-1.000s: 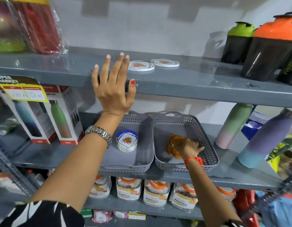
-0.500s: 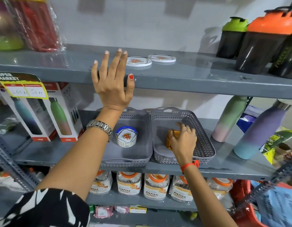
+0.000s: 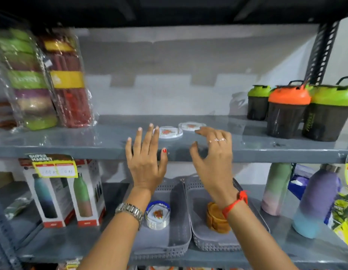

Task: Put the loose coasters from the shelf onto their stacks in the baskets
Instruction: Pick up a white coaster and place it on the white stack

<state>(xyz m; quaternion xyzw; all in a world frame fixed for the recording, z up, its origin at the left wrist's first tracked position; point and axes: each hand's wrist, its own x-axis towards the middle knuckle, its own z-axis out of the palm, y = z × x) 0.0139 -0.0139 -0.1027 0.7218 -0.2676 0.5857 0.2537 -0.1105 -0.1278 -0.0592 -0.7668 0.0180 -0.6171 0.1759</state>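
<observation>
Two loose white coasters with a red flower print lie on the upper grey shelf [image 3: 247, 151]: the left coaster [image 3: 169, 132] and the right coaster [image 3: 190, 126]. My left hand [image 3: 146, 158] rests flat and open against the shelf's front edge, fingertips beside the left coaster. My right hand [image 3: 212, 152] hovers open over the shelf, fingers curled just right of the coasters, holding nothing. Below, the left grey basket [image 3: 181, 227] holds a stack of white floral coasters [image 3: 158, 215], and the right grey basket [image 3: 253, 236] holds a stack of orange coasters [image 3: 216, 217].
Shaker bottles with green and orange lids [image 3: 288, 112] stand at the upper shelf's right. Wrapped colourful packs [image 3: 44, 80] stand at its left. On the lower shelf, boxed bottles [image 3: 62, 197] sit left of the baskets and pastel bottles [image 3: 315, 199] right.
My right hand left the orange stack in the right basket and rose to the upper shelf beside the loose coasters. The camera tilted upward. My left hand stayed on the shelf edge.
</observation>
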